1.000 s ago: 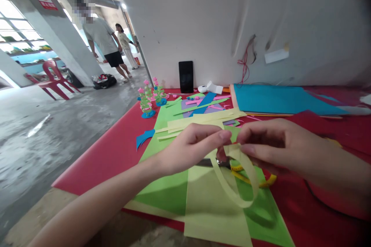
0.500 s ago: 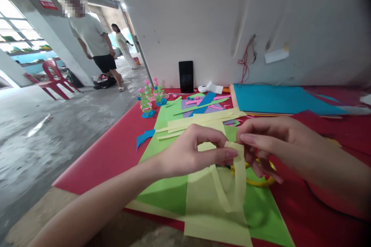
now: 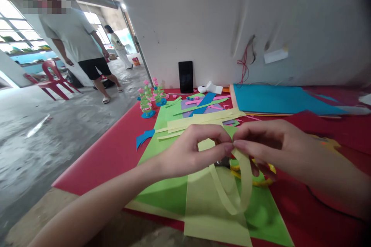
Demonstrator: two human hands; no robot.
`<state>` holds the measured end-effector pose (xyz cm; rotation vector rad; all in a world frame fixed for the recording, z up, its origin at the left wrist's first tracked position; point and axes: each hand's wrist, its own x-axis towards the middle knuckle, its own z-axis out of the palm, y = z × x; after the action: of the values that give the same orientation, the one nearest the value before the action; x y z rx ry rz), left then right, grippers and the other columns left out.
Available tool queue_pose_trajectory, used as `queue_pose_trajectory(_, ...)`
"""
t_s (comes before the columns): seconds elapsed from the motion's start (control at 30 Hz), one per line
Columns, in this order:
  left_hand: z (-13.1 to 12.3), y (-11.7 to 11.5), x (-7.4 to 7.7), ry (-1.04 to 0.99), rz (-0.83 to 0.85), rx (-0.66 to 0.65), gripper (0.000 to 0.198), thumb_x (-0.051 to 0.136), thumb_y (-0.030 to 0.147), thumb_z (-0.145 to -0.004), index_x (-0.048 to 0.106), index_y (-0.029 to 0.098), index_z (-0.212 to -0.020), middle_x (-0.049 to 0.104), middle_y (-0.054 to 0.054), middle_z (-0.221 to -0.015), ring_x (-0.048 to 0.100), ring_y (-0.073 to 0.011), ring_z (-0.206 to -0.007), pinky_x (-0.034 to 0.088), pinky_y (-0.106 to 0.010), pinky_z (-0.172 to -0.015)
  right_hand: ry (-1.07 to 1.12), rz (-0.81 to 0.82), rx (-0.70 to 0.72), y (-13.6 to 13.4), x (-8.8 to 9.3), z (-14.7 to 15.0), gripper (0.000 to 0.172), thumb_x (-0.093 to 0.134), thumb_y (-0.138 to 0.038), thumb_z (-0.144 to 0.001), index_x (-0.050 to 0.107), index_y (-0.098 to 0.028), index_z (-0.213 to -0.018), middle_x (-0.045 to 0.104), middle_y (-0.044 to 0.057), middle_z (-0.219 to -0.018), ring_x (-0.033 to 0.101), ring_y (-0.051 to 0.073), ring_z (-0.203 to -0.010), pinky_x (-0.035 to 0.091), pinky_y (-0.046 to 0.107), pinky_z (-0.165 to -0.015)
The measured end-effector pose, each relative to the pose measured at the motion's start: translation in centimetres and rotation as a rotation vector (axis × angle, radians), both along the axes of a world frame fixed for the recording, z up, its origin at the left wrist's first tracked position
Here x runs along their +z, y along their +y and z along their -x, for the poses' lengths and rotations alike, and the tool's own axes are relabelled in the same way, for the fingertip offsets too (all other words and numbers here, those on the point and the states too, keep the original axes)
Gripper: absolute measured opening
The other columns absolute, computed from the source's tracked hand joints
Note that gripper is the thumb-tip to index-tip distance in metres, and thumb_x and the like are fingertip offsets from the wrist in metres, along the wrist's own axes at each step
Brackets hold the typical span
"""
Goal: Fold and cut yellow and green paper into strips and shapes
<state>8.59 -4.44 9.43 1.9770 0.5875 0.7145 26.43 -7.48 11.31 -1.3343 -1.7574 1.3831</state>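
Both hands pinch one pale yellow paper strip (image 3: 246, 185), which hangs below them in a loop. My left hand (image 3: 199, 148) is closed, thumb and forefinger pressed on the strip. Fingertip to fingertip with it, my right hand (image 3: 269, 139) also grips the strip between thumb and forefinger. Beneath the loop lies a wide pale yellow paper sheet (image 3: 203, 208) on top of a green sheet (image 3: 165, 193). Scissors with yellow handles (image 3: 268, 179) rest under my right hand, partly hidden by it and by the strip.
Small paper plants with pink tops (image 3: 146, 104) stand at the table's far left. A black phone (image 3: 186, 77) leans against the white panel. Blue sheets (image 3: 284, 100) are stacked back right. Cut paper strips (image 3: 203, 119) lie beyond my hands. A person (image 3: 72, 42) walks nearby on the left.
My right hand has moved left to meet my left fingertips and pinches the strip. The loop has swung slightly right and rounded out. The person on the left has come closer.
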Motion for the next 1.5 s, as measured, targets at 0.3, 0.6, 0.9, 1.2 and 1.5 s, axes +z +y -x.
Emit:
queue_pose_trajectory(0.3,0.1,0.0,-0.3,-0.078,0.107,-0.029,0.017,0.049,0.022,-0.083,0.052,0.014,-0.068,0.052,0.001,-0.07,0.048,-0.0076,-0.068,0.039,-0.019,-0.064,0.056,-0.176,-0.008,-0.1,-0.3,0.0,0.007,0.061,-0.02,-0.071,0.066,-0.022,-0.065,0.051,-0.005,-0.046,0.044,0.004,-0.042,0.036,0.013,-0.038)
queue_pose_trajectory(0.6,0.1,-0.2,-0.4,-0.116,0.148,-0.011,0.017,0.05,0.023,-0.083,0.053,0.015,-0.068,0.051,0.002,-0.069,0.047,-0.0065,-0.066,0.038,-0.018,-0.063,0.051,-0.079,-0.039,0.1,-0.1,0.0,0.007,0.064,-0.019,-0.067,0.063,-0.022,-0.062,0.049,-0.005,-0.046,0.042,0.006,-0.041,0.033,0.016,-0.037)
queue_pose_trajectory(0.9,0.2,-0.1,-0.3,-0.167,0.174,0.018,0.018,0.051,0.023,-0.083,0.053,0.015,-0.067,0.05,0.002,-0.068,0.045,-0.0067,-0.064,0.038,-0.018,-0.06,0.036,-0.147,-0.015,0.0,-0.7,-0.3,0.016,0.058,-0.034,-0.075,0.06,-0.021,-0.066,0.047,-0.005,-0.049,0.042,0.006,-0.041,0.032,0.017,-0.037)
queue_pose_trajectory(1.2,0.1,-0.1,-0.4,-0.12,0.161,0.009,0.019,0.049,0.029,-0.083,0.054,0.014,-0.071,0.052,-0.001,-0.07,0.049,-0.0096,-0.067,0.04,-0.021,-0.063,0.008,-0.352,0.018,0.2,-0.9,-0.5,0.01,0.058,-0.027,-0.076,0.057,-0.023,-0.067,0.043,-0.005,-0.056,0.037,0.006,-0.047,0.029,0.016,-0.039)
queue_pose_trajectory(1.5,0.2,-0.2,-0.4,-0.201,0.236,0.04,0.018,0.055,0.027,-0.08,0.05,0.014,-0.068,0.048,0.001,-0.066,0.045,-0.0071,-0.062,0.037,-0.021,-0.057,0.042,-0.337,-0.024,0.1,-1.1,-0.7,0.037,0.035,-0.042,-0.087,0.056,-0.021,-0.065,0.055,0.0,-0.063,0.049,0.009,-0.052,0.041,0.019,-0.044)
